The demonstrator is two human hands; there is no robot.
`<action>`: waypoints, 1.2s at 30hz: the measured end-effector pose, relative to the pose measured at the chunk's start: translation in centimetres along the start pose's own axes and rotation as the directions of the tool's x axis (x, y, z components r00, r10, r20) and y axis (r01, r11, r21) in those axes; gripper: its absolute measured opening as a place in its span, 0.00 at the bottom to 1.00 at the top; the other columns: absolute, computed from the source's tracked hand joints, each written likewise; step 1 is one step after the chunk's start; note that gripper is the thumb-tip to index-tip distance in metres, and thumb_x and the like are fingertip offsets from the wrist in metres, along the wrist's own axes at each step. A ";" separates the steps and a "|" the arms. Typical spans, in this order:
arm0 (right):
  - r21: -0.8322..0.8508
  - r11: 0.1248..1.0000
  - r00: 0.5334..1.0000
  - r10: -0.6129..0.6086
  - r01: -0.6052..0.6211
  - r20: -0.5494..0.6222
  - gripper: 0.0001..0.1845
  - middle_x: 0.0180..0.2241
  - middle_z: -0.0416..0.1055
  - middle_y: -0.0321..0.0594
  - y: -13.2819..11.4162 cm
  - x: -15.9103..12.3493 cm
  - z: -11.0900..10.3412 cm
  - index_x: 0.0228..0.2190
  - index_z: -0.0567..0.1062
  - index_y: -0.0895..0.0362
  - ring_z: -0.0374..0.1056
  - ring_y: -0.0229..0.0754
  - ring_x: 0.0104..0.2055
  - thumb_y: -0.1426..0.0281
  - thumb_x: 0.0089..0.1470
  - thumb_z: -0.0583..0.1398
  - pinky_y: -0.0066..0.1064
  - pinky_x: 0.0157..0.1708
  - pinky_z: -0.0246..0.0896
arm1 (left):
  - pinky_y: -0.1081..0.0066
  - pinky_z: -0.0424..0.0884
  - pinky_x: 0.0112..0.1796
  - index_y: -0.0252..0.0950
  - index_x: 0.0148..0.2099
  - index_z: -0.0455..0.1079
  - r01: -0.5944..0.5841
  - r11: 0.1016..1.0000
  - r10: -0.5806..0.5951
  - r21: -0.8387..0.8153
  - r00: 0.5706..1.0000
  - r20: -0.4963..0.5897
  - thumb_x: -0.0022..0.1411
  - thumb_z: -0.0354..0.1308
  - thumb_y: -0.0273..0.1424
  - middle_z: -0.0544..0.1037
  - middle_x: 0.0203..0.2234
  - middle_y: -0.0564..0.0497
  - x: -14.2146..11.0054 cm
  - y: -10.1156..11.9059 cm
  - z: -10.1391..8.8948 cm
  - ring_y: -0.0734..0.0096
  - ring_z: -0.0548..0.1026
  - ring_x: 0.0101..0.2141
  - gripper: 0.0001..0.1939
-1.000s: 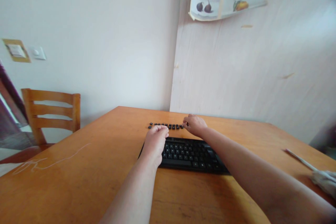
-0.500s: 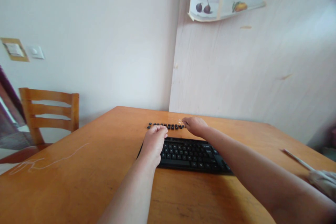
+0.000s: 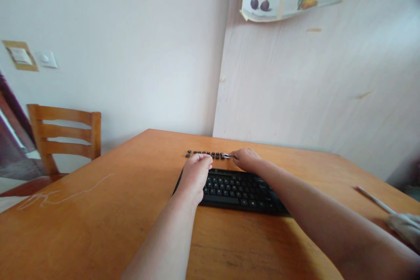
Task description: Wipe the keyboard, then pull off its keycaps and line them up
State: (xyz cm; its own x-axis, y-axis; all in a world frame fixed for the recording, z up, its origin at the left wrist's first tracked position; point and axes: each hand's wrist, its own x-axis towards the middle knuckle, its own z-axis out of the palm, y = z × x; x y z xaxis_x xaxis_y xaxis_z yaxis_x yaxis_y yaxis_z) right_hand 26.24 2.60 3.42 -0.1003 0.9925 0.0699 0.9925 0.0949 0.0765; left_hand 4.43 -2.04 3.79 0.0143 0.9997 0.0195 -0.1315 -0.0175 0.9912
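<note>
A black keyboard (image 3: 229, 189) lies on the wooden table below both hands. My left hand (image 3: 196, 173) is closed in a pinch over the keyboard's left end; whatever its fingers hold, if anything, is hidden. My right hand (image 3: 246, 158) grips silver tweezers (image 3: 227, 156) beyond the keyboard's back edge. The two tips reach left to the loose black keycaps (image 3: 217, 155), which lie in two short rows behind the keyboard. Whether the tips pinch a keycap is too small to tell. The left hand hides part of the rows.
White thread (image 3: 78, 190) lies loosely on the table's (image 3: 131, 223) left part. At the right is a thin stick (image 3: 374, 198) beside a greyish cloth-like bundle (image 3: 405, 226). A wooden chair (image 3: 67, 133) stands past the left edge, and a wall closes off the back.
The tweezers' tips have come down from above the keycaps to the right end of the rows. My left hand keeps its pinch in nearly the same place. The view has shifted slightly.
</note>
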 end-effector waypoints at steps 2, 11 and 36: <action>0.005 1.000 1.000 0.003 -0.003 -0.006 0.20 0.44 0.77 0.43 0.1 -0.1 0.1 0.49 0.76 0.46 0.72 0.50 0.45 0.67 0.59 0.52 0.37 0.43 0.60 | 0.70 0.63 0.33 0.35 0.31 0.72 -0.003 1.000 0.003 0.006 1.000 0.005 0.49 0.60 0.34 0.78 0.28 0.48 0.0 0.0 0.0 0.68 0.74 0.31 0.08; 0.138 0.981 0.989 0.141 -0.133 -0.050 0.18 0.43 0.76 0.44 1.1 -0.1 0.9 0.46 0.75 0.52 0.70 0.46 0.43 0.65 0.61 0.49 0.32 0.39 0.59 | 0.71 0.63 0.33 0.35 0.30 0.73 -0.007 1.000 0.007 -0.002 1.000 0.002 0.48 0.61 0.34 0.78 0.27 0.48 0.0 -0.1 0.0 0.69 0.74 0.31 0.07; 0.167 0.962 0.976 0.212 -0.217 0.047 0.17 0.35 0.78 0.47 -0.2 1.1 0.7 0.35 0.81 0.57 0.71 0.43 0.35 0.65 0.54 0.54 0.29 0.31 0.60 | 0.70 0.63 0.33 0.35 0.31 0.73 0.006 1.000 -0.006 0.015 1.000 0.008 0.49 0.61 0.34 0.78 0.28 0.47 -0.1 0.1 0.1 0.68 0.74 0.31 0.08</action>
State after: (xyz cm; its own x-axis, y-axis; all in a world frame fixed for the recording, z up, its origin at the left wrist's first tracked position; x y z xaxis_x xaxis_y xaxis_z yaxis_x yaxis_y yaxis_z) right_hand 25.95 3.75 2.82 0.1156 0.9926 0.0379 0.9879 -0.1109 -0.1081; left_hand 4.55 -2.12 3.89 0.0229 0.9996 0.0143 -0.1169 -0.0115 0.9931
